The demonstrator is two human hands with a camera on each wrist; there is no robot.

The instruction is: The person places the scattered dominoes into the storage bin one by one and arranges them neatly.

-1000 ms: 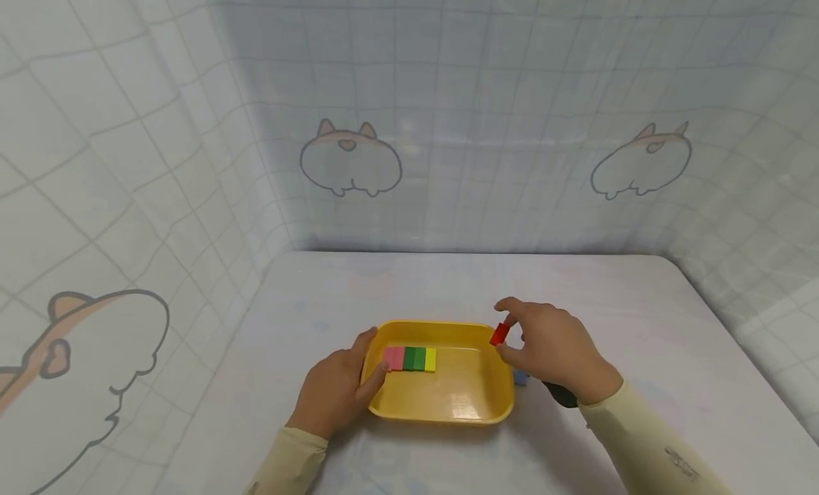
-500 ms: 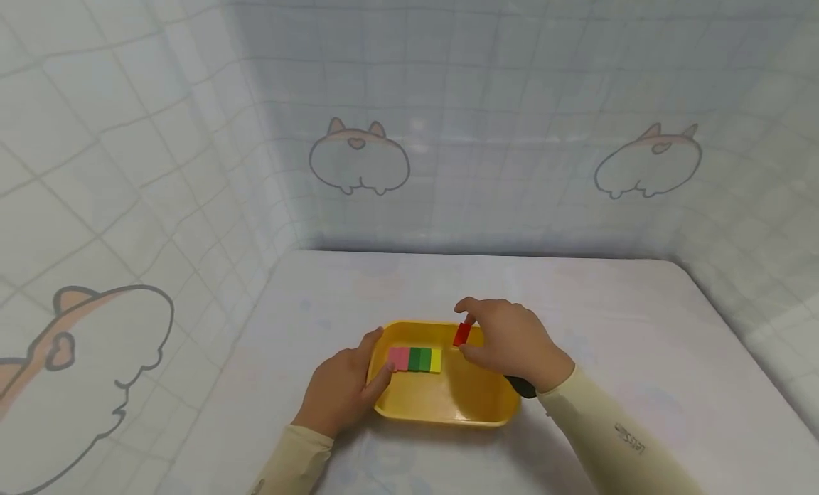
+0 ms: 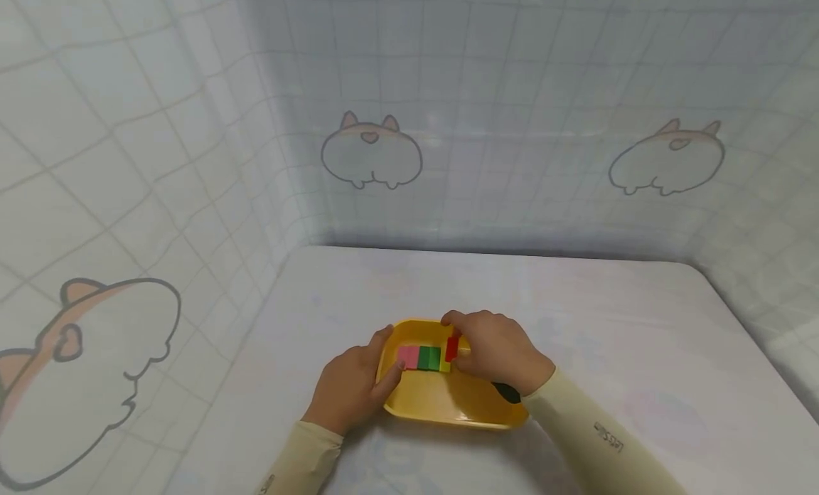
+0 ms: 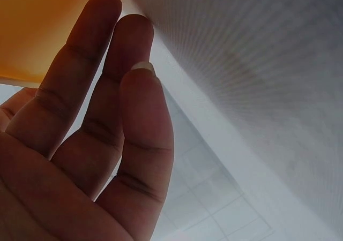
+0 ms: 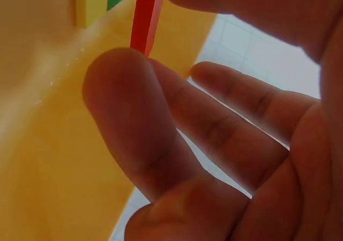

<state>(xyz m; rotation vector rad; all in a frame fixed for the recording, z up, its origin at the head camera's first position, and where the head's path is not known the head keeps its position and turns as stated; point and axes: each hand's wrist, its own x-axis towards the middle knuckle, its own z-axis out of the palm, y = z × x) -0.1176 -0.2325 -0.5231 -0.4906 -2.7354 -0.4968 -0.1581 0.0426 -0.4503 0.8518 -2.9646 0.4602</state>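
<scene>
Head view: the back and sides are hung with grid cloth (image 3: 512,214), and in front of it a pale table (image 3: 595,303) is seen. On the table a yellow tray (image 3: 435,401) is set. The tray's left end is held by the left hand (image 3: 352,382), its thumb laid over the rim and its fingers placed along the outer wall. Above the tray's far right part the right hand (image 3: 500,349) is held. Inside, toward the left end, a row is formed of pink blocks (image 3: 408,357), green blocks (image 3: 429,358) and a yellow block (image 3: 445,366), set side by side. The red block (image 3: 451,349) is pinched by the right hand, tilted, at the yellow block's right edge; whether the two are touching cannot be told. The step in hand is judged to be the adding of the red block to the row. For the next move, it seems, the red block needs to be lowered flat, squared against the yellow block and let go, with the tray kept steady and the row undisturbed.
</scene>
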